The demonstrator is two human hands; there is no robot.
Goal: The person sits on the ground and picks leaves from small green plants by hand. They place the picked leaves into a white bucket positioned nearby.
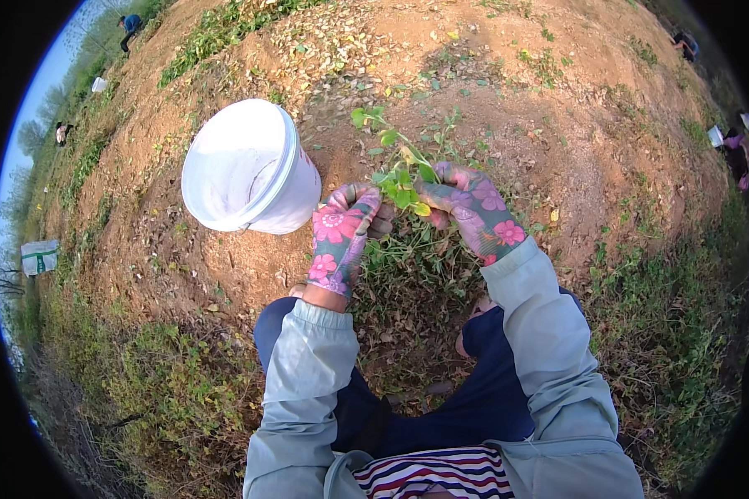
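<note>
A leafy green plant stem (406, 181), with some yellowing leaves, is held up in front of me above the ground. My right hand (465, 199), in a flower-patterned glove, grips it from the right. In a matching glove, my left hand (346, 234) has its fingers curled at the plant's left side. Leaves partly cover the left fingertips, so whether they pinch the plant is hidden. Close by the left hand, a white plastic bucket (306, 193) tilts with its mouth toward me. Pale residue marks its inside wall.
Pulled vines (418, 268) lie in a heap between my legs. Sandy soil (599, 156) with scattered dry leaves slopes beyond. Weeds (668, 349) grow on both sides. Farther off are a white sack (39, 257), another bucket (99, 84) and several people.
</note>
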